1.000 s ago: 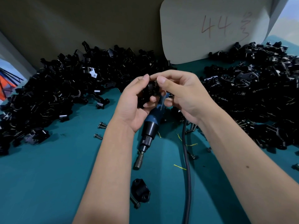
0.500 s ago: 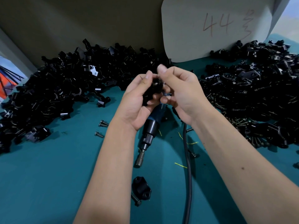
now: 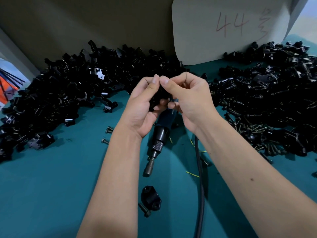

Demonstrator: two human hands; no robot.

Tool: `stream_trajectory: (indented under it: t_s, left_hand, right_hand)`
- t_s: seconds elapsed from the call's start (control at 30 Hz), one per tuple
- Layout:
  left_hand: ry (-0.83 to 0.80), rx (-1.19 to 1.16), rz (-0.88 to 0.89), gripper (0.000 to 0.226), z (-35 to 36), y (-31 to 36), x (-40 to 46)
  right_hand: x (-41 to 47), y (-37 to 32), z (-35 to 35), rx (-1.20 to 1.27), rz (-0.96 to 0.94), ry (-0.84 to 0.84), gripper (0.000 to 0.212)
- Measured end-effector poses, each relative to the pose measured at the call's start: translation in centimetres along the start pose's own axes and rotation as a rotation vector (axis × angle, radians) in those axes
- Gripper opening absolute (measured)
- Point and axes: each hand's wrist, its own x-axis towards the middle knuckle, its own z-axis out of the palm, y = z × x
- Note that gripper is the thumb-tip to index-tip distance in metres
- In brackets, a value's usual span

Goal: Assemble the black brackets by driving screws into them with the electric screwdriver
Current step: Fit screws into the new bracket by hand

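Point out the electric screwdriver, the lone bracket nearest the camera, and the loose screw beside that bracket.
electric screwdriver (image 3: pixel 160 134): head view, on its black collar below the blue body.
lone bracket (image 3: pixel 151 197): head view, on the middle of its black top face.
loose screw (image 3: pixel 144 210): head view, on its shank near the head.

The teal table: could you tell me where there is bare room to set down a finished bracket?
The widest bare stretch of the table is near-left, bordered by the left pile of brackets and the left forearm. A narrower strip lies near-right, between the right forearm and the screw-strewn right pile. It is crowded between the arms: the electric screwdriver, its cable, one loose bracket.
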Motion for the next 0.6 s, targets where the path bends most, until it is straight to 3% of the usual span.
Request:
stream_trajectory:
  t_s: [0.13,0.27,0.37,0.47,0.6]
  left_hand:
    - [0.036,-0.044,-0.010,0.021,-0.20,0.04,0.12]
    - [0.042,-0.060,-0.024,0.017,-0.02,0.02,0.10]
    - [0.052,-0.059,-0.043,0.016,0.06,-0.15,0.16]
    - [0.066,-0.028,-0.050,0.016,0.09,-0.20,0.15]
    - [0.010,-0.080,-0.064,0.024,0.35,-0.07,-0.09]
  right_hand:
    - [-0.06,0.03,0.02,0.044,0.020,-0.062,0.013]
    - [0.03,0.52,0.28,-0.087,-0.020,0.086,0.029]
    - [0.11,0.86,0.31,-0.097,-0.015,0.048,0.016]
    - [0.03,0.51,0.66,-0.134,-0.113,0.115,0.012]
    - [0.20,0.57,0.54,-0.146,-0.153,0.245,0.033]
